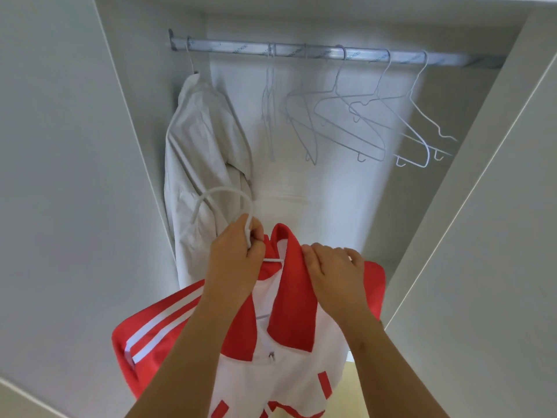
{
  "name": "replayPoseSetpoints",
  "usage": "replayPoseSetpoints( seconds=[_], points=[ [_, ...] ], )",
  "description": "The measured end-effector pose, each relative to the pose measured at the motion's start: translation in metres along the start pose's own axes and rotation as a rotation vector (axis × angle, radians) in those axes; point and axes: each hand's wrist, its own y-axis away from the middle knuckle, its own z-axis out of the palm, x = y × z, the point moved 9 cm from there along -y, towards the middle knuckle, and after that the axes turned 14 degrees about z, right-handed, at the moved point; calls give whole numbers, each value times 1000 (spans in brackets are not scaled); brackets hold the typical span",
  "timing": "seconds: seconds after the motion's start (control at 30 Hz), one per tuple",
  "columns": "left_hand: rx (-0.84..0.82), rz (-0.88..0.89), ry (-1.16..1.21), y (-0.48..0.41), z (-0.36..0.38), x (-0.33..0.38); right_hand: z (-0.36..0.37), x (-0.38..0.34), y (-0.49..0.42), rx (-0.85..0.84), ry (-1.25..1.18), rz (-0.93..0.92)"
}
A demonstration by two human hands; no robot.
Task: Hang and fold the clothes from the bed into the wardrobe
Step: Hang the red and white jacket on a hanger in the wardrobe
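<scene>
Head view: the red and white jacket (pixel 295 312) is held up in the near foreground, below the open wardrobe (pixel 325 182), and is draped over a white hanger (pixel 223 193) whose hook rises clear above the collar. The hanger's neck is gripped by the curled fingers of the left hand (pixel 238 254), so that the garment's weight is carried and the hook is left free for the rail. The jacket's right shoulder is grasped by the right hand (pixel 334 267), fingers bent over the red cloth, apparently so that the shoulder is seated squarely on the hanger arm. Farther off, the metal rail (pixel 316 52) is fixed across the wardrobe's top. A gap for the hook is judged to lie between the pale garment (pixel 202 152) hung at the far left and the empty hangers (pixel 349 128) spread to the right.
</scene>
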Motion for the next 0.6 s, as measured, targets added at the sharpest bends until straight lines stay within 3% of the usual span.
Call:
replayPoseSetpoints(
  seconds=[0.13,0.23,0.33,0.4,0.6],
  points=[
    [-45,-57,108,8,12,1,5,-22,5,-34,-60,-56],
    [-110,-66,186,9,19,0,3,-5,2,-14,-103,85],
    [-364,-13,199,13,32,-1,0,26,-3,-10,-190,296],
    [-509,44,72,16,30,-10,-6,50,-5,23,-269,410],
    [-416,0,-127,10,-3,-42,-13,86,-7,102,-407,568]
  ],
)
